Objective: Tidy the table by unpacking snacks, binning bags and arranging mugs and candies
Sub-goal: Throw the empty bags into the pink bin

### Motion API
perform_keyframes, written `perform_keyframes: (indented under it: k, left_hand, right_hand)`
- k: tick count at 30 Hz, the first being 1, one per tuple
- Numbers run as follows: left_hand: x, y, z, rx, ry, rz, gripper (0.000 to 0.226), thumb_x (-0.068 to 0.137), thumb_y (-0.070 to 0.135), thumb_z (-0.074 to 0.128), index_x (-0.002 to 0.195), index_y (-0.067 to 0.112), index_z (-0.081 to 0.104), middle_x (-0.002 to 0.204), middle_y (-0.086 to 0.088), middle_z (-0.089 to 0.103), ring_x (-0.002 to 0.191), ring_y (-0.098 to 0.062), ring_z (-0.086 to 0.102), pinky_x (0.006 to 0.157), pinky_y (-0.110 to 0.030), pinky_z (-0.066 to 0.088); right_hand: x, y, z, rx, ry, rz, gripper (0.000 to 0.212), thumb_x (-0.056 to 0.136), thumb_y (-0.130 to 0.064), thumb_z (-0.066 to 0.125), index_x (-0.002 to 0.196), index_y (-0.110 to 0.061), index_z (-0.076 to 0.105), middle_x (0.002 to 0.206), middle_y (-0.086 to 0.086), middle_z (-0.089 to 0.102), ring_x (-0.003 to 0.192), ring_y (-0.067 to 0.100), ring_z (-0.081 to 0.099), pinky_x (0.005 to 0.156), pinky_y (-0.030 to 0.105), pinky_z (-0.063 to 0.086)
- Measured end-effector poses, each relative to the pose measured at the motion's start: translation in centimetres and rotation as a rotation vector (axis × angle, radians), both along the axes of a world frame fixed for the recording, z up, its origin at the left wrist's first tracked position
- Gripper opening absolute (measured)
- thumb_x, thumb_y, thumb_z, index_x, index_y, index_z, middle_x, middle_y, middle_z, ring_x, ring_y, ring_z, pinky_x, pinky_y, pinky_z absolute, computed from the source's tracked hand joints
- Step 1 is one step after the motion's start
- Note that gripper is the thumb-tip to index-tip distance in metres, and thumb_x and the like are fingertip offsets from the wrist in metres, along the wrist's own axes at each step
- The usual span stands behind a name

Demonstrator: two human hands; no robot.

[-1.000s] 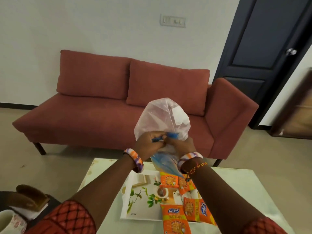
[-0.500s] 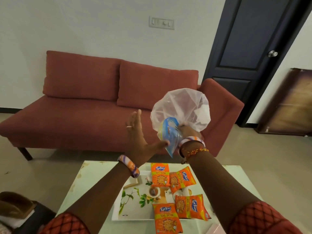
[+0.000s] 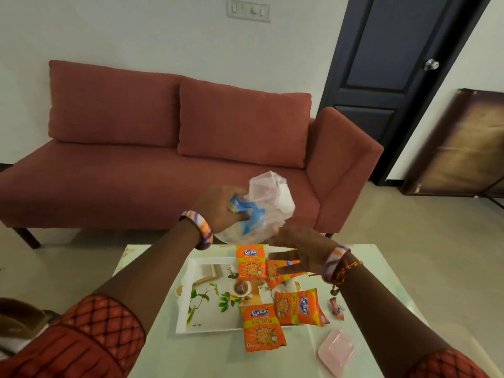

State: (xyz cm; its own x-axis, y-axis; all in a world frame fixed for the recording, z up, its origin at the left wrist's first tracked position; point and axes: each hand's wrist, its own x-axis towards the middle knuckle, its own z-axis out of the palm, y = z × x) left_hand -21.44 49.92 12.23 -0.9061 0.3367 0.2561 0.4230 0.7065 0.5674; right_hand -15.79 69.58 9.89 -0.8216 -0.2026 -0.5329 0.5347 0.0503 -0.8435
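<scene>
Nearest me, orange snack packets [image 3: 263,327] lie on the white tray [image 3: 191,301]. Above them my right hand [image 3: 297,253] hovers with fingers spread, holding nothing; beyond, my left hand [image 3: 218,210] clutches the crumpled plastic bag [image 3: 268,203].

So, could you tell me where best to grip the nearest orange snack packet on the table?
Pinch the near bottom edge of the orange snack packet from above on the person's side: it lies flat, overhanging the tray rim onto the table, nothing covering it.

red sofa [image 3: 174,159] against white wall [image 3: 136,31] — dark door [image 3: 395,64] right, beige floor [image 3: 409,227].
</scene>
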Motion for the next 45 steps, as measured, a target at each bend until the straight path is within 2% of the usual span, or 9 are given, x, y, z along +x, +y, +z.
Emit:
perform_keyframes:
  k: [2, 5, 8, 10, 18, 22, 28, 35, 45]
  left_hand:
    - [-0.2, 0.1, -0.9, -0.069, 0.005, 0.002, 0.043, 0.073, 0.023, 0.074, 0.112, 0.010, 0.064, 0.115, -0.011, 0.068, 0.108, -0.029, 0.061, 0.088, -0.030, 0.044]
    - [0.7, 2.8, -1.8, -0.147, -0.029, -0.108, 0.039, 0.076, 0.022, 0.070, 0.113, 0.012, 0.065, 0.117, -0.010, 0.068, 0.111, -0.027, 0.061, 0.090, -0.031, 0.045]
    - [2.0, 7.1, -2.8, -0.098, -0.086, -0.235, 0.038, 0.074, 0.018, 0.072, 0.111, 0.013, 0.066, 0.114, -0.009, 0.069, 0.108, -0.025, 0.063, 0.091, -0.031, 0.048]
    - [2.6, 10.1, -3.8, 0.034, -0.139, -0.253, 0.040, 0.068, 0.014, 0.075, 0.107, 0.014, 0.064, 0.108, -0.007, 0.070, 0.101, -0.024, 0.065, 0.089, -0.035, 0.051]
    - [5.9, 22.4, -10.3, -0.060, -0.309, -0.231, 0.057, 0.078, 0.010, 0.060, 0.132, 0.012, 0.041, 0.130, -0.019, 0.048, 0.116, -0.036, 0.051, 0.093, -0.037, 0.041]
    - [8.1, 30.1, -11.8, 0.166, -0.815, -0.350, 0.058, 0.056, 0.012, 0.067, 0.113, 0.016, 0.052, 0.113, -0.014, 0.057, 0.094, -0.022, 0.054, 0.083, -0.030, 0.046]
    - [10.4, 43.0, -17.3, -0.139, -0.836, -0.568, 0.076, 0.073, 0.019, 0.072, 0.138, 0.018, 0.032, 0.149, -0.011, 0.020, 0.139, -0.023, 0.025, 0.115, -0.031, 0.023]
    - [12.1, 55.9, -23.1, -0.385, -0.758, -0.833, 0.043, 0.082, 0.021, 0.062, 0.123, 0.016, 0.051, 0.149, -0.008, 0.023, 0.134, -0.024, 0.035, 0.108, -0.025, 0.028]
    - [10.3, 62.9, -29.4, -0.445, -0.689, -0.732, 0.034, 0.081, 0.018, 0.064, 0.114, 0.018, 0.057, 0.146, -0.007, 0.030, 0.129, -0.024, 0.042, 0.102, -0.024, 0.033]
  right_hand:
    - [0.6, 1.4, -0.9, 0.208, 0.047, -0.063, 0.125, 0.036, -0.050, 0.087, 0.142, -0.022, 0.027, 0.146, 0.006, 0.038, 0.121, 0.029, 0.049, 0.073, 0.042, 0.058]
    - [1.5, 2.4, -1.2, 0.422, 0.377, -0.085, 0.135, 0.051, -0.040, 0.086, 0.145, -0.033, -0.010, 0.157, 0.000, 0.010, 0.140, 0.024, 0.025, 0.096, 0.041, 0.048]
    - [3.0, 2.3, -1.1, 0.754, 0.592, 0.148, 0.105, 0.063, -0.026, 0.083, 0.146, -0.022, 0.018, 0.143, -0.007, 0.036, 0.133, 0.010, 0.034, 0.104, 0.018, 0.031]
    - [4.4, 3.4, -1.8, 0.877, 0.533, 0.005, 0.080, 0.066, -0.024, 0.080, 0.136, -0.022, 0.041, 0.129, 0.002, 0.058, 0.119, 0.023, 0.054, 0.097, 0.029, 0.042]
    - [10.5, 11.8, -8.8, 0.428, 0.205, -0.601, 0.055, 0.059, -0.025, 0.083, 0.110, -0.014, 0.066, 0.101, 0.011, 0.072, 0.080, 0.024, 0.067, 0.073, 0.043, 0.060]
    - [12.7, 18.5, -11.9, 0.374, 0.058, -0.922, 0.032, 0.065, -0.004, 0.079, 0.096, -0.003, 0.071, 0.084, 0.015, 0.070, 0.062, 0.026, 0.064, 0.055, 0.037, 0.059]
    - [18.5, 32.3, -16.7, 0.388, -0.142, -1.375, 0.038, 0.072, 0.001, 0.072, 0.106, -0.011, 0.060, 0.081, 0.004, 0.059, 0.055, 0.016, 0.053, 0.034, 0.017, 0.049]
    - [23.9, 46.9, -23.3, 0.637, -0.399, -1.511, 0.033, 0.074, -0.012, 0.067, 0.105, -0.021, 0.061, 0.084, 0.000, 0.057, 0.071, 0.038, 0.065, 0.076, 0.051, 0.057]
    - [21.0, 55.6, -33.6, 0.567, -0.482, -1.166, 0.051, 0.082, -0.003, 0.055, 0.131, -0.016, 0.048, 0.133, 0.013, 0.053, 0.117, 0.032, 0.054, 0.097, 0.033, 0.043]
